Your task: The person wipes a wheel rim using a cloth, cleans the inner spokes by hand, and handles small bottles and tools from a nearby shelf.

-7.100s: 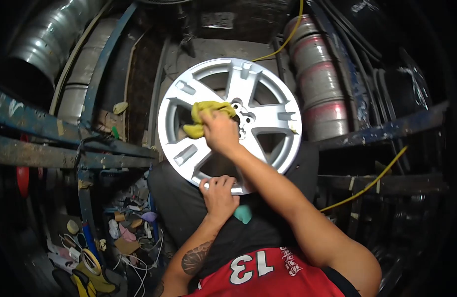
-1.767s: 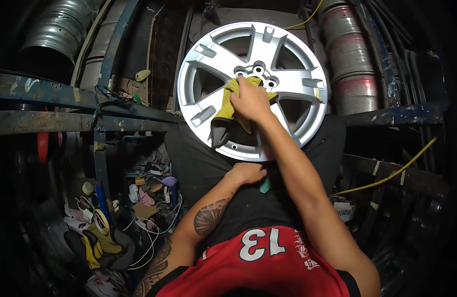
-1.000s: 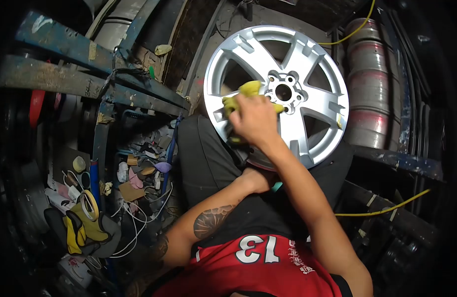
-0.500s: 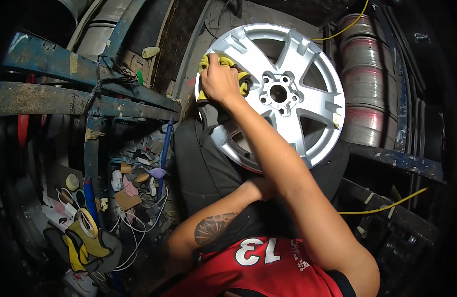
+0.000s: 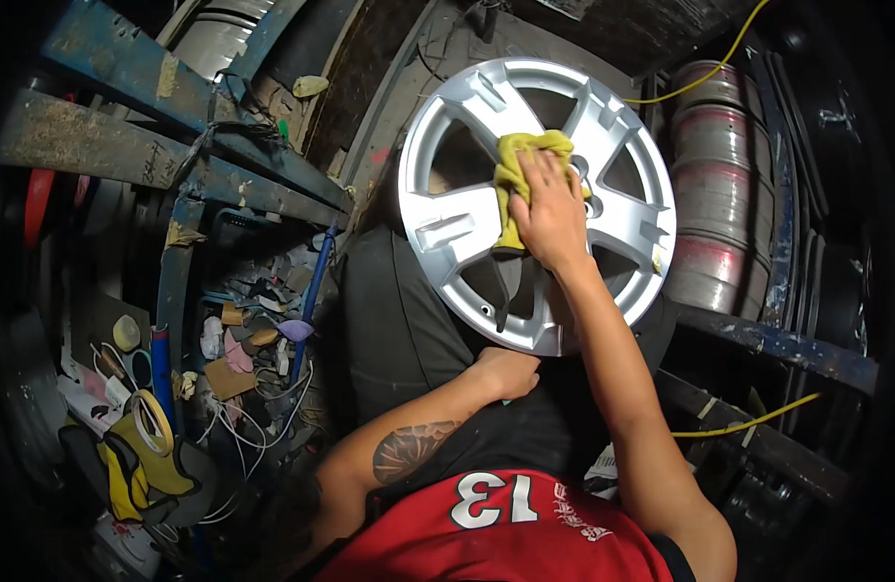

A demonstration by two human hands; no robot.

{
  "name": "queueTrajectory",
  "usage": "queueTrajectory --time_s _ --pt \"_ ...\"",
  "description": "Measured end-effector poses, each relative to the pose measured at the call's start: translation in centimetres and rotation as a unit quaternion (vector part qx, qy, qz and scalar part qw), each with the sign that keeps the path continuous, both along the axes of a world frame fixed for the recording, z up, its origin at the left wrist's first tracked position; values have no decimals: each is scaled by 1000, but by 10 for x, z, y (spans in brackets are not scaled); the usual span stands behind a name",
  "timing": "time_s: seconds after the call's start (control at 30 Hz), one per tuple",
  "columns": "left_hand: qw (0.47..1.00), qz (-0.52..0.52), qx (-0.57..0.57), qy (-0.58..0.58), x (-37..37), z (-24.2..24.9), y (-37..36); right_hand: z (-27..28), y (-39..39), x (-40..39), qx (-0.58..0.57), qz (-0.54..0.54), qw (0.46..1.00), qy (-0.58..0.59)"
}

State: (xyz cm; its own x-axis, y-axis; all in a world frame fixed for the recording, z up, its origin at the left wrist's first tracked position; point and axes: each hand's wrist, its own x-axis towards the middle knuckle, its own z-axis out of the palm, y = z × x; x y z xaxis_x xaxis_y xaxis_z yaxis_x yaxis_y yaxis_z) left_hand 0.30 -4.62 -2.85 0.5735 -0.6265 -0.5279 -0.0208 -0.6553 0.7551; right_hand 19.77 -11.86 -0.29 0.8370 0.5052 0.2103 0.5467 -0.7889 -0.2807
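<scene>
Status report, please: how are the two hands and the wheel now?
Right hand pressing yellow cloth on wheel, near hub. Left hand at wheel's lower edge, grip unclear. Cloth and right hand block part of hub from view.

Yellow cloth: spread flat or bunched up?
Bunched up: the yellow cloth lies in uneven folds under the right hand, against the wheel.

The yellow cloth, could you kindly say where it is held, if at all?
The right hand holds the yellow cloth down by its bunched upper part, fingers spread, against the alloy wheel.
</scene>
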Motion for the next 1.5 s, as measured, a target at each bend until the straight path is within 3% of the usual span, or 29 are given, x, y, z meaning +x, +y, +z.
queueTrajectory --time_s 0.1,0.27,0.3,0.37,0.43,0.53,0.6,0.67,0.7,0.8,0.83,0.9,0.93,1.0,1.07,1.13,1.3,1.4,1.43,1.5 --pt "999 15 -3 -45 -3 -5 -1 -38 4 37 -22 -89 989 -120" --pt "994 -93 45 19 11 7 -3 -33 28 98 -6 -97 995 -14" --pt "994 -90 54 24 12 7 -2 -31 32 97 -12 -107 994 -3" --pt "994 -74 69 27 15 9 -1 -37 33 75 -18 -78 991 -108" --pt "994 -78 75 26 15 10 0 -39 29 27 -65 3 987 -144" --pt "994 -62 82 29 13 3 -9 4 25 -76 52 72 995 -55" --pt "998 -52 40 -4 4 -8 2 37 19 -141 -25 76 965 249" --pt "998 -47 0 -34 -19 -18 10 21 -5 -180 157 71 982 72" --pt "998 -43 -19 -50 -20 -24 13 26 -19 -183 160 63 983 67" --pt "992 -38 -75 -94 -20 -40 35 52 -58 -198 106 71 970 205" --pt "989 -37 -95 -110 -16 -45 34 58 -71 -200 111 61 972 199" --pt "980 -29 -138 -140 -14 -56 29 70 -101 -200 -48 72 964 251" --pt "979 -32 -138 -143 -8 -44 24 75 -120 -197 -73 10 963 261" --pt "979 -109 170 11 5 -10 12 74 -162 -184 -87 -87 969 214" --pt "981 -98 168 18 6 -8 14 53 -194 -165 -74 -123 977 160" --pt "982 -91 164 23 8 -7 15 29 -214 -147 -36 -85 994 -64" --pt "978 -77 190 26 7 -6 21 32 -175 -172 -93 -44 994 44" --pt "983 -41 179 6 4 -5 21 68 -197 -136 -47 -66 958 274" --pt "983 -41 176 5 7 -4 18 61 -192 -141 -50 -66 958 273" --pt "981 -43 185 28 7 4 19 29 -158 -173 -128 -99 975 150"
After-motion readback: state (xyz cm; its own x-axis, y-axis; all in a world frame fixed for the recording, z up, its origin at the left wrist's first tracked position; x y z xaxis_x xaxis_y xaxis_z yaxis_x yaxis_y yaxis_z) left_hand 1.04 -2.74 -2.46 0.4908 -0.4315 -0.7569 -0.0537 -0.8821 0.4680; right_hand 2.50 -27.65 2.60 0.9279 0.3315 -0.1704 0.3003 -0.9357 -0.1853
